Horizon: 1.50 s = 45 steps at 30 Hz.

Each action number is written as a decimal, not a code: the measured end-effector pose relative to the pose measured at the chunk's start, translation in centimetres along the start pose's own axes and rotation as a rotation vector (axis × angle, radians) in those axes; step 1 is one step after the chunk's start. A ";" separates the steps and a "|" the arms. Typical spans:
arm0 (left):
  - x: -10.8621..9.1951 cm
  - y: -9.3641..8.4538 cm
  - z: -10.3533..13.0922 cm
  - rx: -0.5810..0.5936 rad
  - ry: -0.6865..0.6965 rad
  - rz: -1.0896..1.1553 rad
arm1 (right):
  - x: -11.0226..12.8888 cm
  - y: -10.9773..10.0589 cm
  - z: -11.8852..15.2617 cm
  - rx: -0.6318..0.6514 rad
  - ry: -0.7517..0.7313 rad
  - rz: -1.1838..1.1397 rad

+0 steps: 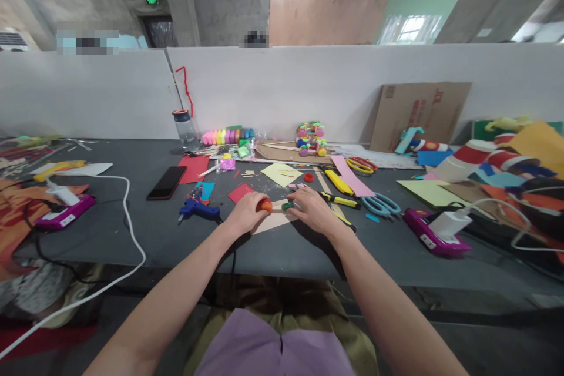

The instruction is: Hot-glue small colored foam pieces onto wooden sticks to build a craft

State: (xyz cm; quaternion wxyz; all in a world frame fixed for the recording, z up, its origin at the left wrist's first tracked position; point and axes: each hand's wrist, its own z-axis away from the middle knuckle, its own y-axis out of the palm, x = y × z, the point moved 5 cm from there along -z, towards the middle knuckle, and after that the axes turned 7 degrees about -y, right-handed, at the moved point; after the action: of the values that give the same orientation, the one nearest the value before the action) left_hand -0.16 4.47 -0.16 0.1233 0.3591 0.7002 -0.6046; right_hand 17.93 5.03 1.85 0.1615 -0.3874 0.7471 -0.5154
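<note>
My left hand (247,211) is closed round a small orange round piece (265,205) at the middle of the table's near part. Just to the right, the fingers of my right hand (311,209) are closed on a small green piece (287,206). A light wooden strip (277,205) shows between the two pieces. Under both hands lies a pale tan sheet (272,222). A red paper square (240,192) is beside my left hand, and a yellow-and-black cutter (341,200) lies right of my right hand.
A blue glue gun (198,210) and a black phone (166,183) lie to the left. Blue-handled scissors (381,204) and a purple power strip (436,235) are at the right. Behind stand a bottle (187,131), coloured clay and a white partition (282,88).
</note>
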 end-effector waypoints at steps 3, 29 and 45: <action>0.1 0.0 0.0 -0.005 -0.006 -0.002 | 0.2 0.0 0.0 -0.003 -0.036 0.045; 0.4 0.4 -0.2 -0.030 -0.012 -0.041 | 3.0 -0.5 -0.5 0.107 -0.133 0.405; 0.2 0.3 -0.2 -0.031 -0.011 -0.054 | 3.3 -0.5 -0.5 0.094 -0.126 0.358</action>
State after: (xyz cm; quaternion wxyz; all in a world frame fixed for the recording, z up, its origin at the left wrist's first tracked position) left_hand -0.07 4.78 -0.47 0.1165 0.3349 0.7182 -0.5987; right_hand 15.66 2.87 3.01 0.3150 -0.2720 0.7676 -0.4875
